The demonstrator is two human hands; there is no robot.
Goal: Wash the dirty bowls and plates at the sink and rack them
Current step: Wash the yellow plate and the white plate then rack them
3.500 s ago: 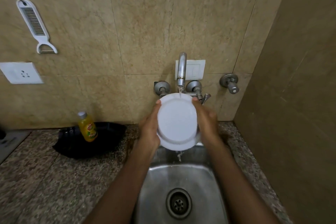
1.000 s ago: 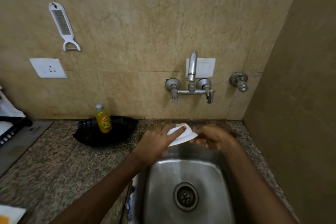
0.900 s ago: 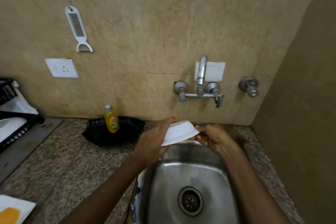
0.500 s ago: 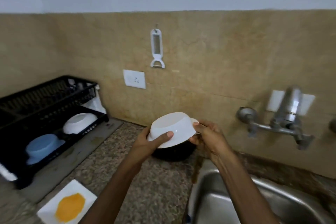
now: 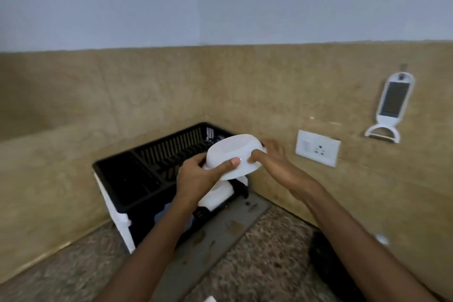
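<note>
I hold a white bowl (image 5: 232,155) upside down and tilted, in the air in front of the black dish rack (image 5: 147,179). My left hand (image 5: 201,176) grips its near left rim with the thumb on the outside. My right hand (image 5: 272,159) touches its right edge, fingers spread. Below the held bowl, another white bowl (image 5: 218,195) lies upturned on the rack's lower level. A bluish item beneath my left forearm is mostly hidden.
The rack stands in the counter's corner against tan tiled walls, on a grey mat (image 5: 220,233). A wall socket (image 5: 318,147) and a hanging white peeler-grater (image 5: 389,110) are to the right. A black dish (image 5: 328,260) sits at the right, on the speckled granite counter (image 5: 257,265).
The view has swung left from the sink to the rack. Both hands carried the upturned white bowl from over the counter to just in front of the rack's upper tier.
</note>
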